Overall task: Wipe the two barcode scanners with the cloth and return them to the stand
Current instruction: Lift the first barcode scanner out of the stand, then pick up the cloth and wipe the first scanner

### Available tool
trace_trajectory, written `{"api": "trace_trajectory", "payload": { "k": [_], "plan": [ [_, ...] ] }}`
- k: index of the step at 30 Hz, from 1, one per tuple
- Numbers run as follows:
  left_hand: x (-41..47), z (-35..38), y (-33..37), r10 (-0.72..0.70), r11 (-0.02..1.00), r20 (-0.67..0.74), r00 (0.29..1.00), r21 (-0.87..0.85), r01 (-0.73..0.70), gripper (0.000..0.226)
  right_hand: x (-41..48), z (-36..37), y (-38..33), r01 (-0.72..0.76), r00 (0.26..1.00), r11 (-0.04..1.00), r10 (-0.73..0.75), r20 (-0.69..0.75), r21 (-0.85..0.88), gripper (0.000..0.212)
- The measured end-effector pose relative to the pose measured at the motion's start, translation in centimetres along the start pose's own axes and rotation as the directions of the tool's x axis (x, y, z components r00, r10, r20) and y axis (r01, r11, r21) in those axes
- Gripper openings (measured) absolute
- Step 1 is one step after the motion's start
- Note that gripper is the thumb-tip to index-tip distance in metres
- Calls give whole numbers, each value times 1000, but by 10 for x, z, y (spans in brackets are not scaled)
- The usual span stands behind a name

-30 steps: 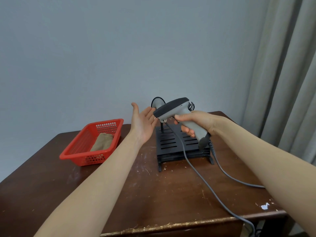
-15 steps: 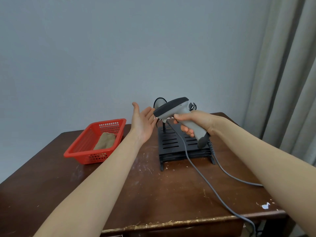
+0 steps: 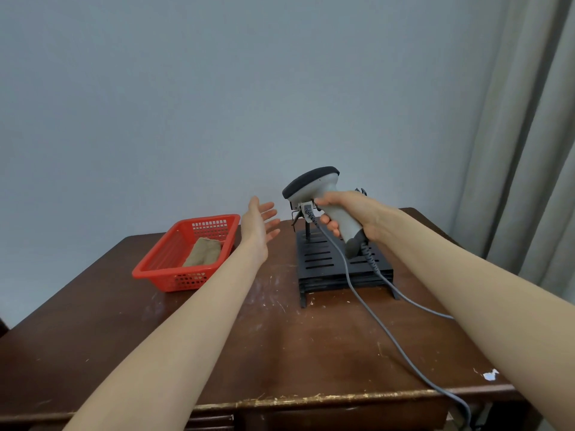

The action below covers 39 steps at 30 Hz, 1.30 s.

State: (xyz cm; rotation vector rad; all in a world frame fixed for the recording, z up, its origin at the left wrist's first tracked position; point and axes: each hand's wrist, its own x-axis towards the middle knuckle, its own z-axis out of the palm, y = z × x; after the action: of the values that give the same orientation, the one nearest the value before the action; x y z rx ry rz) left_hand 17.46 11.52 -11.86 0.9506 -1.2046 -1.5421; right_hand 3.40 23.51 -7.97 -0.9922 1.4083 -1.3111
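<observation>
Over the last second the scanner has been tipped more upright, and its dark head now stands higher above the back edge of the stand. The right hand grasps it, with fingers wrapped round the grey handle and the thumb toward the head. Its grey cable trails down across the stand and off the near edge of the table. The left hand, which was right against the scanner's head a moment ago, has drawn off to the left of the stand. It now hangs clear of the scanner, with palm turned inward, fingers spread and nothing in it. The cloth lies bunched in the red basket, further left of the stand than the empty hand, and nobody is touching it. So one scanner is lifted and presented for cleaning, but no wiping has begun. The left hand's drift suggests it is going for the cloth. The second scanner cannot be made out: only a dark scrap shows behind the right hand at the back of the stand.
</observation>
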Motion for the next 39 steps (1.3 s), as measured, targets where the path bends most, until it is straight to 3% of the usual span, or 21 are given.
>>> {"api": "trace_trajectory", "payload": {
  "k": [3, 6, 9, 12, 16, 21, 24, 27, 29, 32, 34, 37, 39],
  "plan": [
    [8, -15, -1, 44, 981, -52, 998, 190, -33, 24, 9, 16, -1, -9, 998, 1000, 10, -59, 22, 8],
    [20, -34, 0, 177, 889, -80, 981, 441, -124, 15, 18, 35, 0, 6, 991, 1000, -3, -132, 25, 13],
    [38, -61, 0, 257, 658, -51, 965, 741, -136, 28, 28, 53, 4, 12, 986, 1000, -10, -164, 13, 11],
    [53, -88, -2, 207, 434, -76, 975, 901, -22, 38, 38, 67, 9, 13, 983, 1000, -9, -186, 18, 11],
    [75, -113, -7, 134, 259, -154, 979, 959, 115, 40, 54, 77, 17, -10, 980, 1000, 14, -200, 22, 9],
    [90, -124, -11, -3, 229, -200, 980, 954, 196, 49, 68, 81, 26, -36, 978, 999, 37, -205, 11, 4],
    [96, -125, -7, -40, 37, -195, 980, 980, 197, 60, 77, 80, 29, -20, 976, 999, 25, -216, 25, 5],
    [104, -124, -8, -84, -158, -99, 992, 984, 85, 53, 83, 79, 31, -13, 974, 999, 20, -224, 34, 7],
    [102, -123, -6, -125, -236, -88, 988, 970, 56, 57, 86, 79, 32, -9, 975, 999, 17, -220, 33, 8],
    [98, -117, -4, -130, -263, -88, 988, 963, 51, 51, 88, 78, 33, -12, 976, 999, 19, -217, 35, 7],
    [95, -114, -4, -84, -204, -120, 989, 974, 101, 45, 88, 78, 34, -23, 976, 999, 30, -214, 37, 5],
    [89, -113, 1, 74, 55, -247, 966, 968, 243, 43, 87, 77, 32, -33, 976, 998, 42, -215, 46, 2],
    [90, -111, 6, 157, 308, -309, 938, 918, 251, 41, 84, 74, 30, -27, 976, 998, 37, -215, 49, 2]
  ]
}}
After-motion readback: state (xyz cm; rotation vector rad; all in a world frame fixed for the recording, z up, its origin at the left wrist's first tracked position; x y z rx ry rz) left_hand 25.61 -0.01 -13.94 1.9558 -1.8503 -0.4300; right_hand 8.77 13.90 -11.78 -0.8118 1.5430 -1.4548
